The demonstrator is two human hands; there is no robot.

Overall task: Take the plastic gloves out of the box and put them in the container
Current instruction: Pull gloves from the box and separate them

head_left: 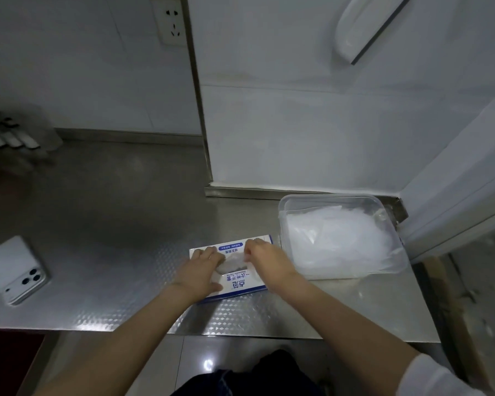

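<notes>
Left hand point(203, 271) presses flat on the box point(240, 284) to steady it; right hand point(265, 260) pinches gloves point(230, 264) at its hole.

Two hands are in view: one left hand point(203, 270) and one right hand point(266, 258). The single counter point(112, 210) carries one box point(237, 284), one clear container point(401, 262) and one phone point(15, 270) showing three lenses. The plastic gloves point(335, 238) make one heap; single gloves cannot be counted. One socket point(170, 22) is on the far wall. The black-and-white cylinders point(9, 135) at far left are too blurred to count.
</notes>
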